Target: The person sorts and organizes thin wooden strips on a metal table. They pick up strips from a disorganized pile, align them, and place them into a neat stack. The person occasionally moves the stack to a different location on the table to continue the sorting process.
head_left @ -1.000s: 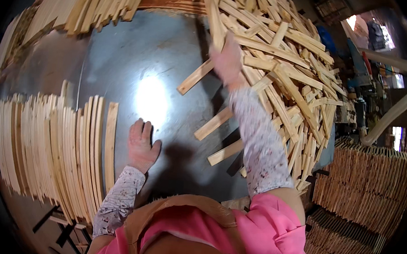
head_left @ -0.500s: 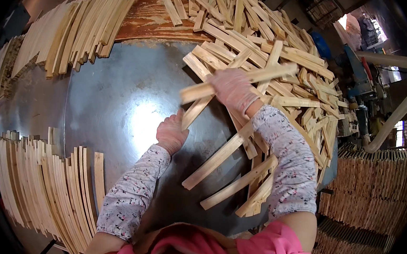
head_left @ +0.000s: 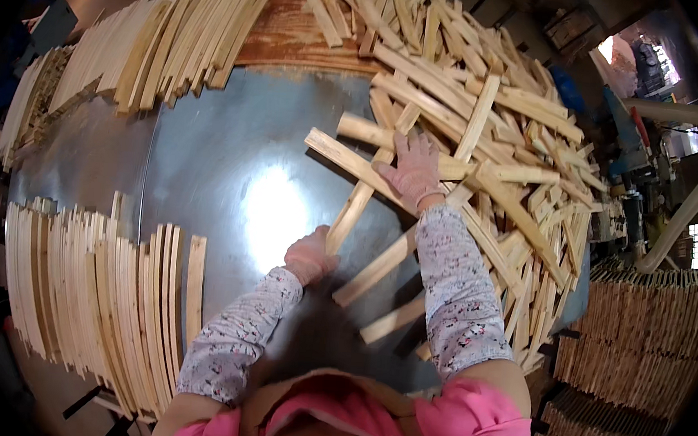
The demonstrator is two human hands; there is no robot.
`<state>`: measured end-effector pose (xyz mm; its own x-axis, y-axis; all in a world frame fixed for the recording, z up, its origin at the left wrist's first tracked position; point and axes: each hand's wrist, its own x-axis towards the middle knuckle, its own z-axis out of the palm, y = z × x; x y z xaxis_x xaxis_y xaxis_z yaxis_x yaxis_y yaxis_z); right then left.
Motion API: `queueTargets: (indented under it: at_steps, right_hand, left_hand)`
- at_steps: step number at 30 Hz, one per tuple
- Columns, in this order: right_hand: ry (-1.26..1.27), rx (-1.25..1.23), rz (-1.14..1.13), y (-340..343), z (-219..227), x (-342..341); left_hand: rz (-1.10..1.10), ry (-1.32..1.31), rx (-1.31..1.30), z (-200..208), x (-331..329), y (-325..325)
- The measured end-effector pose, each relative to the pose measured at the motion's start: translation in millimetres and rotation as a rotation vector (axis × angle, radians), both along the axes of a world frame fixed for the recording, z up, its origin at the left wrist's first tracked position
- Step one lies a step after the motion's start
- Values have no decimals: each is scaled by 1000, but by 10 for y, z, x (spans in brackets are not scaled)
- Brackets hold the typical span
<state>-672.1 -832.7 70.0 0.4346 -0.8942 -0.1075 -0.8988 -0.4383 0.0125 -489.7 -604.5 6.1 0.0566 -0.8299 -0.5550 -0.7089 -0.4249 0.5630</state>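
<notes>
So the thing being handled is the slanting slat [head_left: 355, 210], a pale wooden strip at the left side of the heap of slats [head_left: 525, 174], roughly mid-counter [head_left: 207, 149]. Two others cross it: the near crosswise slat [head_left: 339, 153] and the far crosswise slat [head_left: 364, 130].

Left hand [head_left: 311, 256] is right up at the slanting slat's near end with its fingers curled; can't tell if it's actually pinching the wood or just touching. Right hand [head_left: 413, 170] lies over the two crosswise slats, fingers reaching onto the far one and thumb by the near one. Couldn't tell you if it's gripping or just resting there.

My read on the step: sorting slats out of the jumble, with loose ones getting separated. I'd say the next move calls for a sure hold on one slat and freeing it from the crossing ones so nothing drags.

Further out, the near-left row [head_left: 105, 297] sits toward the counter's near left corner with the lone slat [head_left: 195, 288] beside it, and the far-left row [head_left: 166, 48] is by the far left corner.

Hard to make out: the right palm hides the middle of the crosswise slats, slats deeper in the heap are covered, glare washes out some counter, and the machinery [head_left: 625, 149] past the right edge is murky.
</notes>
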Motion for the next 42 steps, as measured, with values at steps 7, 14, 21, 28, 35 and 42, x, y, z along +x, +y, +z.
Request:
queueTargets:
  at_steps: [7,14,21,28,35,42]
  right_hand:
    - [96,301,410,1579,276,-271]
    - [-81,272,938,2776,143,-190]
    - [-299,134,638,2803,617,494]
    - [-41,526,530,2978,1014,1015]
    - [22,263,769,3960,-390,356]
    - [-762,366,208,3430,841,962]
  left_hand:
    - [58,135,154,281,4,1878]
    - [203,135,26,108,44,3498]
    - [531,133,-44,428,300,3962]
    - [609,-180,-114,-88,757,4544]
    - [708,-394,-254,-457,785,4930]
    - [914,-301,-226,-389,698,5074]
